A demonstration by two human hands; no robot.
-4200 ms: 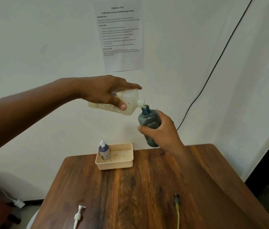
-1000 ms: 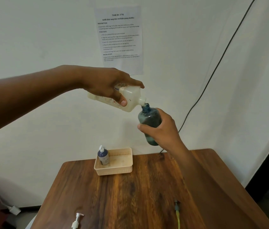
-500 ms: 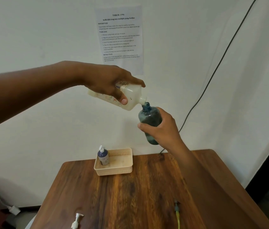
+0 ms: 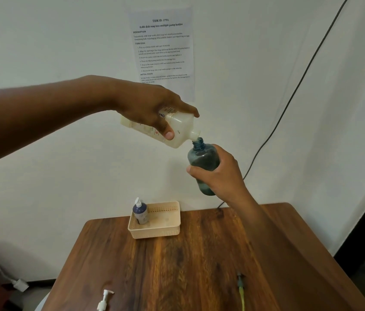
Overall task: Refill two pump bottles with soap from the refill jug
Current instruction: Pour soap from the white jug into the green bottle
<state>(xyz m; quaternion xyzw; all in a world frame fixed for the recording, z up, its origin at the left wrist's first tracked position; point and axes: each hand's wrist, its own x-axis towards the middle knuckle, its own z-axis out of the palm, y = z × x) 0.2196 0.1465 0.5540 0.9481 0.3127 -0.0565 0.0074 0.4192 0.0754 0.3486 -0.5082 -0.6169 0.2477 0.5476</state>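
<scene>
My left hand (image 4: pixel 152 111) grips the white refill jug (image 4: pixel 179 131), tipped with its spout down against the mouth of a blue-green bottle (image 4: pixel 203 158). My right hand (image 4: pixel 219 176) holds that bottle upright in the air above the table; it has no pump on it and dark liquid shows inside. A second bottle (image 4: pixel 140 212), purple with its white pump fitted, stands in the left end of a beige basket (image 4: pixel 168 230). A loose white pump head (image 4: pixel 104 299) lies at the table's near left edge.
The wooden table (image 4: pixel 188 265) stands against a white wall with a printed task sheet (image 4: pixel 162 48). A yellow cable end (image 4: pixel 241 292) lies on the table at the near right. A black cable (image 4: pixel 289 102) runs down the wall.
Both hands have stayed together at nearly the same height. The jug's spout remains at the bottle's mouth, tipped a little more steeply than four seconds ago.
</scene>
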